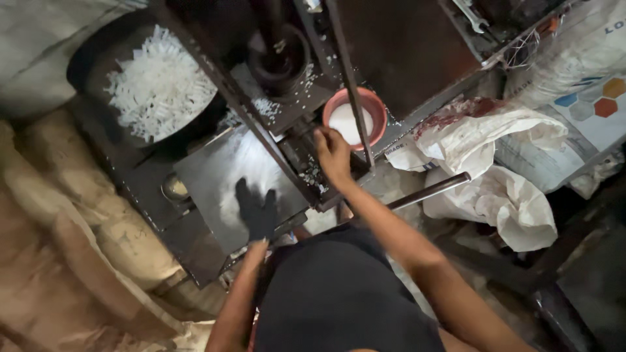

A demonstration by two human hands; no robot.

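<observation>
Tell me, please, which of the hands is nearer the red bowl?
Right. The right hand sits just beside the red bowl; the gloved left hand rests farther away on the metal plate.

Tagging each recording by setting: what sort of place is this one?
Probably a small, rough workshop. A dark metal machine frame fills the view, a black pan of small white pieces sits beside it, and woven sacks are heaped on the floor.

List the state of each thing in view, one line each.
Left hand: in a dark glove, fingers spread flat on the metal tray.
Right hand: bare, reaching to the machine frame beside the bowl; grip unclear.
Metal tray: tilted, dusted with white powder.
Red bowl: upright, filled with white powder.
Black pan: heaped with white sticks.
White sacks: crumpled, lying on the floor.
</observation>
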